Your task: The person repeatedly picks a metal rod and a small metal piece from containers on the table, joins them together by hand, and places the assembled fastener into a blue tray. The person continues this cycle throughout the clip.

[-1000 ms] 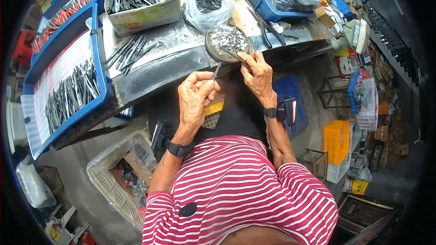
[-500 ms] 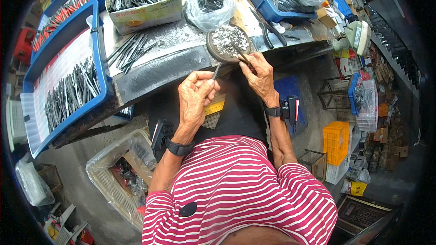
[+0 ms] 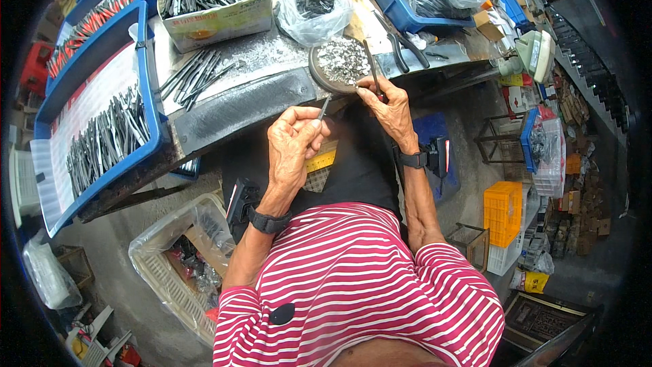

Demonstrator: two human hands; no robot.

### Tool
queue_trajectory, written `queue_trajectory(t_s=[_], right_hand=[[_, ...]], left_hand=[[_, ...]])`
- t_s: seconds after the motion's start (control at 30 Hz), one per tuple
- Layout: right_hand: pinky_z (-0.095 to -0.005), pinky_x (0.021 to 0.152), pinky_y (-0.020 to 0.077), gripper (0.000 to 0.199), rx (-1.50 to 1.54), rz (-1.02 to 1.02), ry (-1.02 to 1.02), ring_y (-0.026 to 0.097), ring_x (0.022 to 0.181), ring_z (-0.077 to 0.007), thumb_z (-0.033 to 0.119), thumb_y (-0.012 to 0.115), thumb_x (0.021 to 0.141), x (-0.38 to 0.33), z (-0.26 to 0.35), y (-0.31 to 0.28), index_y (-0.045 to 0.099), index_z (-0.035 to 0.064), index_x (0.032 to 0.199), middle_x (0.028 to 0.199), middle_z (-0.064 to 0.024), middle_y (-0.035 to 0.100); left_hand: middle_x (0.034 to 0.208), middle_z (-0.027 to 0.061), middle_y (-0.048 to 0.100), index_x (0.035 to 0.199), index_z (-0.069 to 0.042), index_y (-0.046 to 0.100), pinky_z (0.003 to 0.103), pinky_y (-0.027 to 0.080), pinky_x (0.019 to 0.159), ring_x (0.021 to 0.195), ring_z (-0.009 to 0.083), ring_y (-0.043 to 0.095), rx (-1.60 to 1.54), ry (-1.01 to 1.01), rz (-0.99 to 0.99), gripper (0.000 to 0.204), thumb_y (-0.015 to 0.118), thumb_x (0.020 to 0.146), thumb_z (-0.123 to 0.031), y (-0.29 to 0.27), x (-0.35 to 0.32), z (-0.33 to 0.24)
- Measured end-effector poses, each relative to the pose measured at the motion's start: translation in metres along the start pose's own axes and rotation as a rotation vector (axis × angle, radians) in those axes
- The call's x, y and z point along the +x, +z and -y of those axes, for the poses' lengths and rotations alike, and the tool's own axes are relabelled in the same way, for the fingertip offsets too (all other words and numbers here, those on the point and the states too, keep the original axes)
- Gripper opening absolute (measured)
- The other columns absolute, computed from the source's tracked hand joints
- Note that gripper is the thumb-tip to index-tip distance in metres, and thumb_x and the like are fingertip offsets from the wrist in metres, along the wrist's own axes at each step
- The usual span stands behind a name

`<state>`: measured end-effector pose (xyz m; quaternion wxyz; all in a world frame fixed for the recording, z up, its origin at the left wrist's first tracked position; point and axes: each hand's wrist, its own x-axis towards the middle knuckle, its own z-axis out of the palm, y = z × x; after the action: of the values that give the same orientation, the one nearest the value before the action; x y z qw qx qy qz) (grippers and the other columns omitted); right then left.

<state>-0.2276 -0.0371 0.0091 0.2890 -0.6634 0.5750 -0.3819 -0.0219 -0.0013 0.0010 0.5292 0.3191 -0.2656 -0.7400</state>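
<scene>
the left hand [image 3: 297, 137] held a thin metal piece [image 3: 324, 107] in a tight pinch, its tip near the front of a round dish [image 3: 328, 83] of pale bits [image 3: 343, 61]. the right hand [image 3: 389, 107] was clamped on a slim dark stick [image 3: 372, 68] that pointed away along the dish's right side.

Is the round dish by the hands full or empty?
Not empty: small whitish pieces cover most of the round dish; their depth I cannot tell.
</scene>
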Motion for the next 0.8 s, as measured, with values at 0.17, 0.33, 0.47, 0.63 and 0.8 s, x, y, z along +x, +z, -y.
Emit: queue_trajectory(t_s=[0.17, 0.33, 0.47, 0.63, 0.8], right_hand=[[-0.0185, 0.045, 0.0381, 0.013, 0.158, -0.001, 0.094, 0.047, 0.051, -0.0032, 0.01, 0.062, 0.084, 0.0, -0.001, 0.001, 0.061, 0.0029, 0.095, 0.063, 0.002, 0.054], [-0.0174, 0.042, 0.0388, 0.011, 0.3, -0.004, 0.167, 0.049, 0.047, -0.004, 0.009, 0.062, 0.083, 0.002, -0.004, 0.001, 0.061, 0.002, 0.092, 0.062, -0.001, 0.057], [-0.0165, 0.042, 0.0378, 0.011, 0.404, -0.018, 0.207, 0.049, 0.046, -0.0051, 0.008, 0.062, 0.083, 0.004, -0.003, 0.002, 0.061, -0.0004, 0.091, 0.063, -0.0035, 0.058], [-0.0169, 0.041, 0.0378, 0.012, 0.481, -0.078, 0.272, 0.047, 0.044, -0.005, 0.009, 0.062, 0.084, 0.005, 0.001, 0.006, 0.06, -0.0008, 0.089, 0.061, -0.0037, 0.058], [-0.0176, 0.041, 0.0385, 0.011, 0.506, -0.175, 0.299, 0.046, 0.044, -0.0048, 0.01, 0.061, 0.084, 0.002, 0.004, 0.014, 0.059, -0.0003, 0.089, 0.06, -0.0028, 0.056]], left_hand=[[0.076, 0.0091, 0.06, 0.098, 0.004, 0.052, 0.014, 0.033, 0.044, 0.054, 0.0042, 0.047, 0.003, 0.014, 0.009, 0.013, 0.054, 0.086, -0.001, 0.0, -0.001, 0.0], [0.076, 0.0091, 0.06, 0.098, 0.004, 0.052, 0.014, 0.033, 0.044, 0.055, 0.0043, 0.047, -0.013, 0.007, 0.017, 0.014, 0.054, 0.086, -0.001, -0.001, 0.001, 0.001], [0.075, 0.0091, 0.06, 0.099, 0.004, 0.053, 0.013, 0.033, 0.044, 0.055, 0.0043, 0.047, -0.014, -0.003, 0.015, 0.015, 0.055, 0.085, -0.001, -0.001, 0.001, 0.001], [0.076, 0.0086, 0.06, 0.099, 0.004, 0.053, 0.013, 0.033, 0.044, 0.055, 0.0039, 0.047, -0.019, -0.006, 0.03, 0.016, 0.056, 0.085, -0.003, 0.0, 0.002, 0.001], [0.076, 0.0083, 0.061, 0.099, 0.003, 0.053, 0.013, 0.032, 0.045, 0.056, 0.0037, 0.047, -0.019, -0.009, 0.033, 0.016, 0.057, 0.085, -0.004, 0.0, 0.003, 0.002]])
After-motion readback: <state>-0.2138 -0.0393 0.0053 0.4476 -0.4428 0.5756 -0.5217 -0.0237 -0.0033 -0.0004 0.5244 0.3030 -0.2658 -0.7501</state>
